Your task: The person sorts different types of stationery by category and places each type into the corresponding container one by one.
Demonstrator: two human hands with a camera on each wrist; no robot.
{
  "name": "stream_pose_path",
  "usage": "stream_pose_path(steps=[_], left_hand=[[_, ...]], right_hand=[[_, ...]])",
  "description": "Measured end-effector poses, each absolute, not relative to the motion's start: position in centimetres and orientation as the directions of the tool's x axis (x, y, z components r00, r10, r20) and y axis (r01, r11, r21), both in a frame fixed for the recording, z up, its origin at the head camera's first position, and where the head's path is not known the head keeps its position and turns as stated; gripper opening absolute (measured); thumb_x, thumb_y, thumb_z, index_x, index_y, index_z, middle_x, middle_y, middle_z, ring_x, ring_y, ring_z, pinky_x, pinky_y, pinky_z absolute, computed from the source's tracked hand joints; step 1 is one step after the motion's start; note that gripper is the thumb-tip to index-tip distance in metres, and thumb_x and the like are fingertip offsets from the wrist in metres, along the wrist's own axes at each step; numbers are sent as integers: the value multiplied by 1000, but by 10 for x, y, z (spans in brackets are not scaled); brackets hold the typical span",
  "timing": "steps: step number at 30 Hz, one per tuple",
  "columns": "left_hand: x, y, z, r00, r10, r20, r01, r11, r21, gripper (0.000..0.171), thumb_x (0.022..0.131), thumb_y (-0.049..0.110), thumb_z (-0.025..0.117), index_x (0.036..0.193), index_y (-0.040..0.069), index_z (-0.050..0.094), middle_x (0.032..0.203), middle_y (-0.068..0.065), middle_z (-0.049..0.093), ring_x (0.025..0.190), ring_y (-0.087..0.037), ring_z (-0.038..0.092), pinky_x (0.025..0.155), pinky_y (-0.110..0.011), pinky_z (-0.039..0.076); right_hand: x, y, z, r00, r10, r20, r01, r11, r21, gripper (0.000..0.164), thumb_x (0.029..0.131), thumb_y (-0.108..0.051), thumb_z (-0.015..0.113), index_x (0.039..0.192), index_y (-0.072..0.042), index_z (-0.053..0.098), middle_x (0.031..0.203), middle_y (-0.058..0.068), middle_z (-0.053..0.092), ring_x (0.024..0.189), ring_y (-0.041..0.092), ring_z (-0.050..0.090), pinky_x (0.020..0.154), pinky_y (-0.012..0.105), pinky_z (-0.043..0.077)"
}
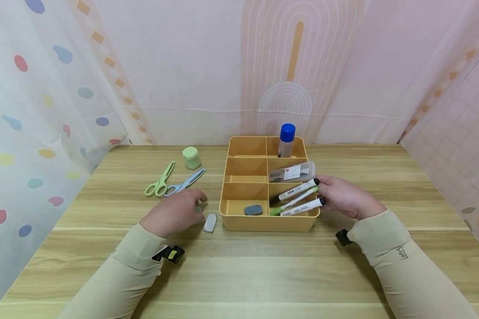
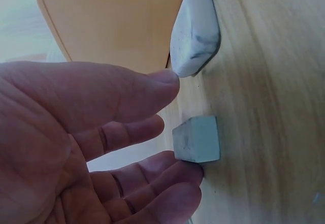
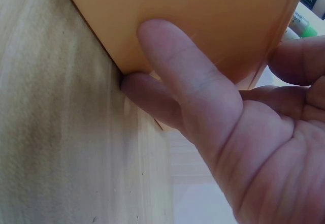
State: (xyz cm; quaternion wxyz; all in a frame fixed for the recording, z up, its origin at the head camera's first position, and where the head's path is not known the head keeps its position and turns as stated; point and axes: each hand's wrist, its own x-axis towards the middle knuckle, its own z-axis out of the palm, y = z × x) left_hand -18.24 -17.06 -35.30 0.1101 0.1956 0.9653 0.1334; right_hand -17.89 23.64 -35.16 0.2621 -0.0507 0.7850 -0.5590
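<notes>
My left hand (image 1: 175, 212) is lowered over the table, left of a yellow-orange organizer box (image 1: 269, 223). In the left wrist view, its thumb and fingers are spread apart beside a small pale block (image 2: 200, 138), probably an eraser. The fingertips are right at the block's lower edge, while the thumb stands away from it. A rounded white eraser (image 1: 210, 223) lies between that hand and the box. On the other side, my right hand (image 1: 345, 197) rests its fingers against the box's outer right wall (image 3: 213, 10), one fingertip close to the rim.
Markers (image 1: 299, 191) and a green-and-white pen lean in the front right compartment. Behind them are a clear case (image 1: 293, 172) and a blue-capped tube (image 1: 287, 139). A grey eraser (image 1: 253, 210) lies front left. Green scissors (image 1: 159, 182), blue scissors (image 1: 187, 180) and a green container (image 1: 192, 158) stay left.
</notes>
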Motion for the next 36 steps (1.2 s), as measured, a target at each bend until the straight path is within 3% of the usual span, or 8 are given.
stream_pose_path(steps=[18, 36], left_hand=[[-184, -172, -357, -894, 409, -184, 348, 892, 290, 36, 87, 17, 78, 121, 7, 72, 124, -12, 73, 112, -28, 67, 98, -52, 55], [-187, -173, -358, -888, 410, -207, 349, 895, 276, 33, 86, 9, 73, 119, 3, 73, 121, -13, 73, 115, -32, 67, 99, -51, 54]], right_hand=[[-179, 237, -353, -859, -375, -348, 203, 373, -905, 55, 113, -16, 26, 161, 11, 22, 146, 34, 51, 115, 22, 64, 97, 39, 58], [-179, 237, -353, -860, -366, -355, 209, 381, -901, 56, 112, -15, 26, 162, 11, 21, 149, 35, 49, 119, 25, 63, 100, 42, 58]])
